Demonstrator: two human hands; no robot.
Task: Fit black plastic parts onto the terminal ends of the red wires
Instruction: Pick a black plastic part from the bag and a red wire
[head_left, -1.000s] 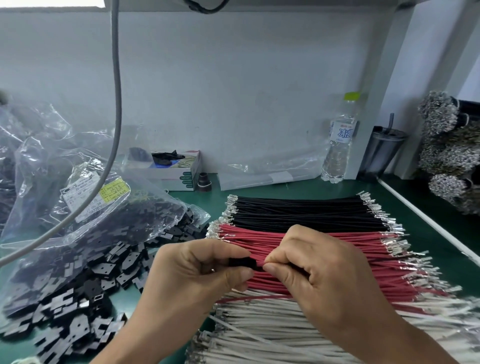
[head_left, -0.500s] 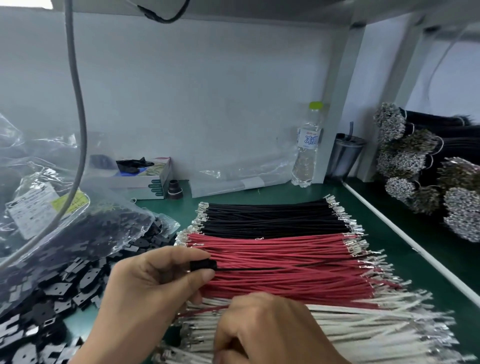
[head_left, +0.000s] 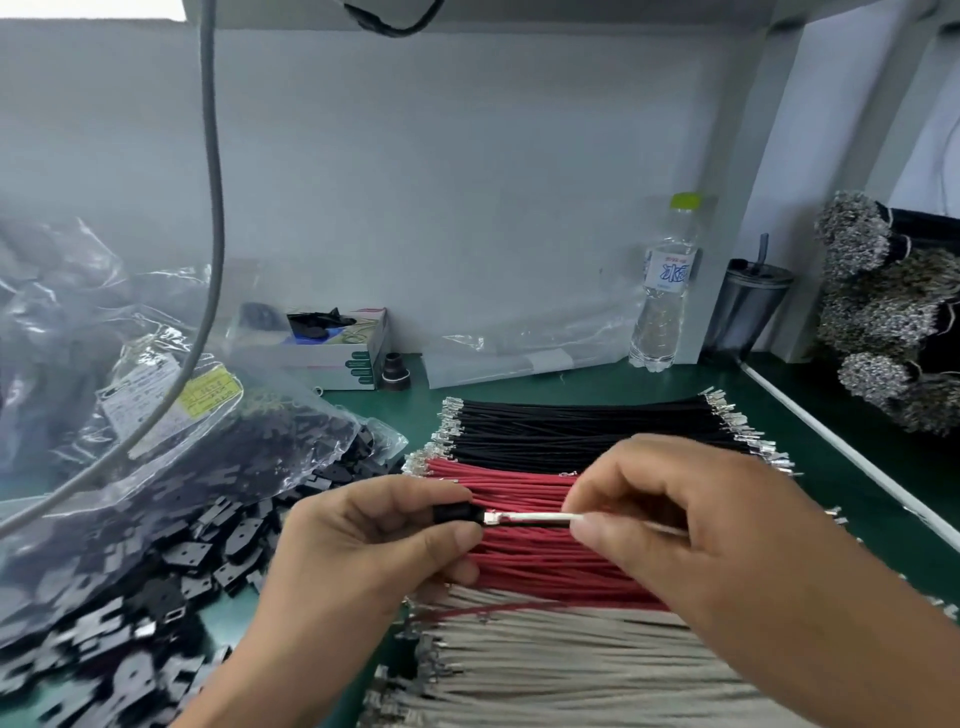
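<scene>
My left hand (head_left: 374, 540) pinches a small black plastic part (head_left: 453, 512) between thumb and fingers, above the row of red wires (head_left: 524, 558). My right hand (head_left: 691, 525) pinches a white wire (head_left: 540, 517) just to the right of the part. The wire's metal terminal end (head_left: 492, 517) points left and sits right at the part's opening. Under my hands the red wires lie side by side, with black wires (head_left: 582, 426) behind them and white wires (head_left: 561, 670) in front.
A loose heap of black plastic parts (head_left: 171, 587) and clear bags (head_left: 171, 431) of more fill the left of the green bench (head_left: 649, 379). At the back stand a tissue box (head_left: 337, 345), a water bottle (head_left: 662, 291) and a cup (head_left: 748, 306). Bundled wires (head_left: 893, 312) are stacked at right.
My right hand has risen from the white wires at the front, bringing one white wire up to the black part. My left hand kept hold of the part.
</scene>
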